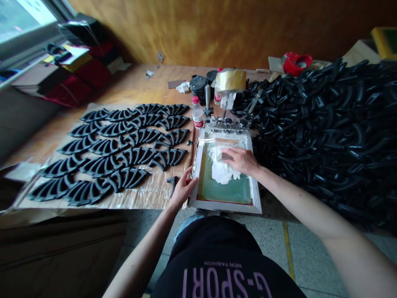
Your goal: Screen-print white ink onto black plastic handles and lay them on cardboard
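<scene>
A screen-printing frame (198, 198) with a green mesh lies at the table's front edge. My right hand (240, 159) presses flat on a white rag (221, 170) on the mesh, fingers stretched over it. My left hand (183, 188) grips the frame's left edge, fingers curled round it. A small black tool (171, 182) lies on the cardboard just left of that hand.
Rows of black curved plastic parts (124, 142) lie on cardboard (149, 194) to the left. A big heap of the same parts (325, 132) fills the right. Behind the frame stand a water bottle (197, 112), black ink pots (198, 86) and a tape roll (231, 79).
</scene>
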Available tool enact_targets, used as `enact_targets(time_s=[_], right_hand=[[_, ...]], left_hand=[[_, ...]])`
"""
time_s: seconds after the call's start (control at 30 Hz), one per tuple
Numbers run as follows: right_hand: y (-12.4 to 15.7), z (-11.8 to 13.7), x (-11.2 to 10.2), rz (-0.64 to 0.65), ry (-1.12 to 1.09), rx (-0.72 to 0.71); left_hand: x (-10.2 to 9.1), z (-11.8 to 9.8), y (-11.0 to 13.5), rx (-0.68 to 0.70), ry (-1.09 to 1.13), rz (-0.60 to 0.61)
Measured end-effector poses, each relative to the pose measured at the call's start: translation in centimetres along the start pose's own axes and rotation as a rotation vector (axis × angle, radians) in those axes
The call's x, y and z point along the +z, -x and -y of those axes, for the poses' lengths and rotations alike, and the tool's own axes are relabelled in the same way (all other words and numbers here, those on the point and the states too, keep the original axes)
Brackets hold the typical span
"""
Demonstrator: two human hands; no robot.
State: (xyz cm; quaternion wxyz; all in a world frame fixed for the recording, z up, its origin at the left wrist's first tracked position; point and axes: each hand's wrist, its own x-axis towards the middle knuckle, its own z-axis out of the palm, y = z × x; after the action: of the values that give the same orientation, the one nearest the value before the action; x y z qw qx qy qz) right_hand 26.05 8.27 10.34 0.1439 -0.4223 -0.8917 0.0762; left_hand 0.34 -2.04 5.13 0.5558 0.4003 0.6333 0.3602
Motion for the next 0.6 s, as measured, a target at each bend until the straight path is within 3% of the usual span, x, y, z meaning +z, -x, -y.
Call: enact_targets(time_s=[0.1,0.17,0.27,0.33,0.4,0.47,0.53,0.6], right_hand=[[-3.5,-2.5,-2.9,-0.108,0.066,0.184],[-3.8,-5.5,-4.7,-0.238,0.065,0.285],[-1.1,-10.2,-5.3,-0.384,0.006,0.483],[1.4,-11.6,-3.6,-0.288,-0.030,0.591],[3.6,-11.0,-0.6,-0.156,-0.069,0.568],[5.0,-8.7,2.8,-0.050,-0.084,0.461],[5.4,-5.8,5.3,0.054,-0.005,0.333],[5.2,-3.0,6.5,0.129,0.070,0.310]], left_hand=[[-0.7,-3.5,1.1,0.031,0.065,0.010],[-0.9,-6.3,1.4,0.088,0.116,-0.018],[-0.6,-10.4,0.8,0.249,0.229,-0.067],[0.0,-13.1,-0.3,0.391,0.322,-0.092],[0.6,-15.5,-1.4,0.486,0.385,-0.081],[1.1,-16.8,-2.2,0.506,0.412,-0.055],[1.9,-16.5,-2.3,0.491,0.446,-0.083],[3.2,-14.3,-1.5,0.401,0.472,-0.114]])
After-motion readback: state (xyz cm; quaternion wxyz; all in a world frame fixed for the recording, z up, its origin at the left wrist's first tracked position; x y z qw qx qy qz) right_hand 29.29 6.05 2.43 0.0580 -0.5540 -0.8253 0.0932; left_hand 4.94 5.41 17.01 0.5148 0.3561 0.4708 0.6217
